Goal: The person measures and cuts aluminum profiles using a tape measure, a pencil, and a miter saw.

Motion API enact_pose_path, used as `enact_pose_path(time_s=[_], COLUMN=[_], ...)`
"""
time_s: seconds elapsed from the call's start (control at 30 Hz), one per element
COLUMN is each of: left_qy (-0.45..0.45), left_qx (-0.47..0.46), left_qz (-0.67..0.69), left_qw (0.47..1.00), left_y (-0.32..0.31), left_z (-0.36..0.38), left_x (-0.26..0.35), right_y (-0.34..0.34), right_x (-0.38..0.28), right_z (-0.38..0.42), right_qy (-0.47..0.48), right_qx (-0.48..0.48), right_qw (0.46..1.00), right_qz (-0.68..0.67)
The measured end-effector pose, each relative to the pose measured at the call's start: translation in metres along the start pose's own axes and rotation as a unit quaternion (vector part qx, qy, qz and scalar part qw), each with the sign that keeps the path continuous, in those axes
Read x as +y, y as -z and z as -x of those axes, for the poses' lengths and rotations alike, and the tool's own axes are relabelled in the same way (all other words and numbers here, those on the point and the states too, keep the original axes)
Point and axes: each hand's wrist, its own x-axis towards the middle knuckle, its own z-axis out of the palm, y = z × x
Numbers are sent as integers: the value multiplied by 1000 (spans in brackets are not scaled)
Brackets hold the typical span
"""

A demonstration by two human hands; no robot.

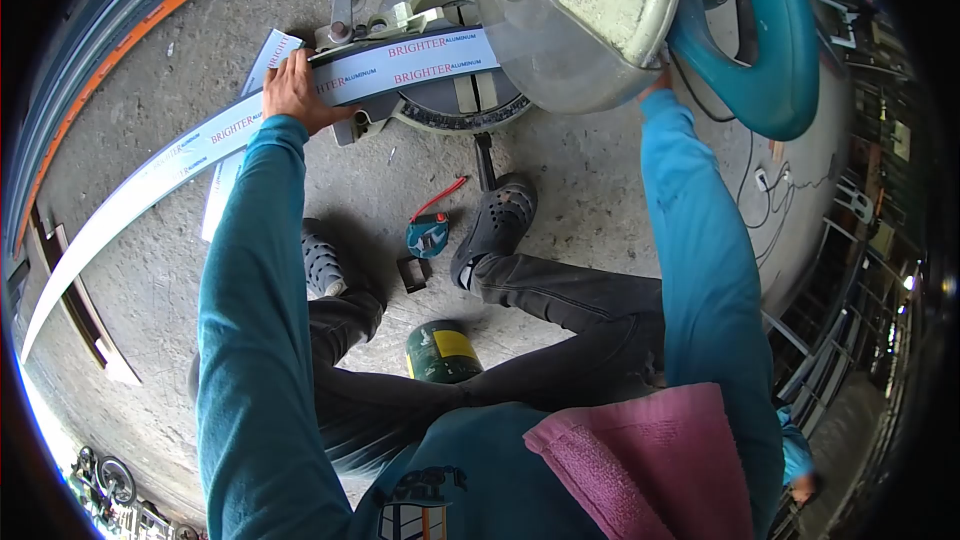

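Note:
My left hand (pixel 292 95) is closed over a long aluminum profile (pixel 360 73) wrapped in white film printed "BRIGHTER ALUMINUM". Its fingers bend over the far edge and the thumb lies toward the saw. The profile rests on the base of a miter saw (pixel 470 112), and its right end passes behind the clear blade guard (pixel 545 60). My right hand (pixel 657 85) is behind the saw head, below the teal handle (pixel 775 90); only a sliver near the wrist shows, and its fingers are hidden. A second wrapped piece (pixel 225 185) lies crosswise under the profile.
Between my feet a tape measure (pixel 428 235) with a red strap lies on the concrete floor, beside a small dark square tube piece (pixel 413 274). A green tub (pixel 443 352) stands nearer me. Cords (pixel 770 195) and metal racks are at right. Another person's sleeve (pixel 795 445) shows lower right.

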Motion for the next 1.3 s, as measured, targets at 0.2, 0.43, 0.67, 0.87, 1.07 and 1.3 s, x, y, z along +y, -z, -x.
enact_pose_path(time_s=[0.2,0.43,0.67,0.87,1.07,1.3], left_qy=[-6,3,10,21,22,23], left_qx=[18,-10,8,17,-27,-31], left_qz=[-4,-1,11,18,51,45], left_qw=[1000,1000,1000,999,998,998], left_y=[-7,2,2,1,10,9], left_z=[2,7,6,9,9,9], left_x=[-3,0,-1,1,2,2], right_y=[215,299,216,183,178,159], right_x=[-43,-195,-168,-173,-181,-170], right_z=[-56,-25,58,104,110,120], right_qy=[-1,-61,-58,-78,-71,-57], right_qx=[-73,-234,-95,-64,-27,-29], right_qw=[888,850,861,844,845,846], right_qz=[-455,-469,-496,-526,-530,-529])
